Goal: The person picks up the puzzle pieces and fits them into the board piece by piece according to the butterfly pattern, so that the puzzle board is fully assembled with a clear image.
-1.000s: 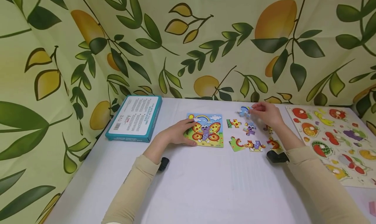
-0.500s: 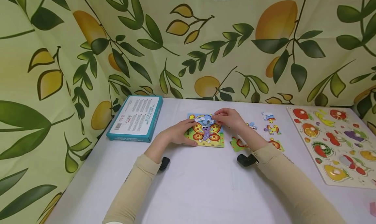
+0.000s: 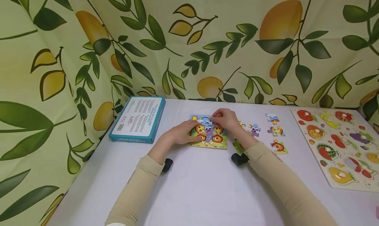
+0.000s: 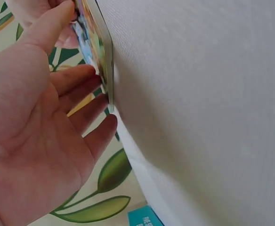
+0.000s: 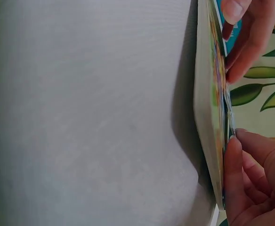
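A butterfly picture board (image 3: 212, 143) lies on the table. My left hand (image 3: 183, 133) rests at its left side, thumb on the picture and fingers near its upper left edge. At the board's top, my right hand (image 3: 225, 119) pinches a blue cloud puzzle piece (image 3: 206, 121) between thumb and finger. The right wrist view shows that piece (image 5: 230, 110) just over the board (image 5: 203, 103), tilted slightly from it. Right of the board lie several loose pieces, among them a purple face piece (image 3: 254, 130) and a red and green one (image 3: 279, 147); my right forearm partly covers others.
A teal and white box (image 3: 136, 120) lies at the left rear of the white table (image 3: 192, 186). At the right is a large fruit puzzle board (image 3: 328, 147). A patterned curtain (image 3: 189, 55) hangs behind and left. Black devices (image 3: 240, 159) are under both wrists.
My right hand has moved left from the loose pieces to the board with the blue cloud piece pinched in it. The left hand has stayed at the board, its thumb slightly higher.
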The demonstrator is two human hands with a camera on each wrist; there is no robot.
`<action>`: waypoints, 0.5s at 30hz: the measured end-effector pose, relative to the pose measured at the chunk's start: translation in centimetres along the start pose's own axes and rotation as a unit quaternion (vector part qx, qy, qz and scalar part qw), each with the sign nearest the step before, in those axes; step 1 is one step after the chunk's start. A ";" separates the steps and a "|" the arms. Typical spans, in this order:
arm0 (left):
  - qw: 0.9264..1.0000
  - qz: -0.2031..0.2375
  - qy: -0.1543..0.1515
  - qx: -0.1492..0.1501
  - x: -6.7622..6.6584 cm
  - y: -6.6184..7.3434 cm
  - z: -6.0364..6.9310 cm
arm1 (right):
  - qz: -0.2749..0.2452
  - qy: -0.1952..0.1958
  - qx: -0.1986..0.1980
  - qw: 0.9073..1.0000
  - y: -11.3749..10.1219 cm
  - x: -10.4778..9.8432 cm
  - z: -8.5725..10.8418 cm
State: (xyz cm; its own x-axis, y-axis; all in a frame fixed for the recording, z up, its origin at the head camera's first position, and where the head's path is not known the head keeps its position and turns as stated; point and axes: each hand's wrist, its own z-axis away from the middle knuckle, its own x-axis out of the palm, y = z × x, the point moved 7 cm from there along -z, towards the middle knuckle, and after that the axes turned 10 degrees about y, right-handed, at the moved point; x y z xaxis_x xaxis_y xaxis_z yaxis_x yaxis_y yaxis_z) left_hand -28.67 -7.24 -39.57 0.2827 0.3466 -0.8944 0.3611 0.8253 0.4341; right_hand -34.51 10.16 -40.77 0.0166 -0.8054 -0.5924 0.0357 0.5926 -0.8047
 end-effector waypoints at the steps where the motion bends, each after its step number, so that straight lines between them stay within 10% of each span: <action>1: 1.000 -0.005 0.003 -0.004 0.0 0.1 -0.1 | 0.009 0.005 -0.006 1.000 -0.1 0.0 0.0; 15: 0.989 -0.143 0.017 0.015 0.5 0.6 -1.2 | 0.072 0.026 -0.049 0.996 -0.8 0.0 0.1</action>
State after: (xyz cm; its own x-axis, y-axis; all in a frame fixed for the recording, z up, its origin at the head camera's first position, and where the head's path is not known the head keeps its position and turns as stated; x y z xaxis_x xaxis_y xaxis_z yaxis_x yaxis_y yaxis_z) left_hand -29.31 -6.01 -39.89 0.1346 0.1169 -0.9840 0.4491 0.8780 0.1658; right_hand -34.44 9.73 -40.13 -0.0376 -0.7115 -0.7017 -0.0608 0.7025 -0.7091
